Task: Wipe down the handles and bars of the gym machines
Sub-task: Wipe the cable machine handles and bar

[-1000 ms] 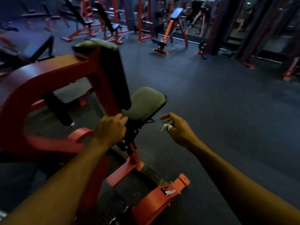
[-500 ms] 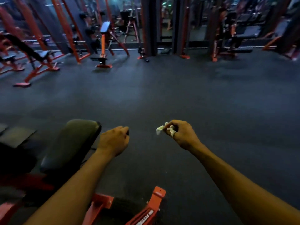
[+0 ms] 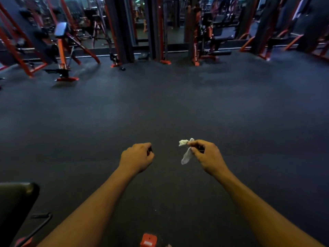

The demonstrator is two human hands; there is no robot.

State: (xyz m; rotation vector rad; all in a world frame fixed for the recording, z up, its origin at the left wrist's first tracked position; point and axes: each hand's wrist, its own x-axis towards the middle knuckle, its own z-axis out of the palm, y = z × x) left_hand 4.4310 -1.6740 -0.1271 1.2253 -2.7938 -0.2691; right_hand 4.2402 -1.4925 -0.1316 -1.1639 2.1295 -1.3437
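Right of the frame's centre, the right hand pinches a small white cloth between thumb and fingertips; the cloth sticks out at the hand's left side and dangles below the pinch. The left hand, just left of centre, is curled and holds nothing. Both hover over dark floor. Red-framed gym machines line the top edge, well apart from the cloth. A black seat pad sits lower left.
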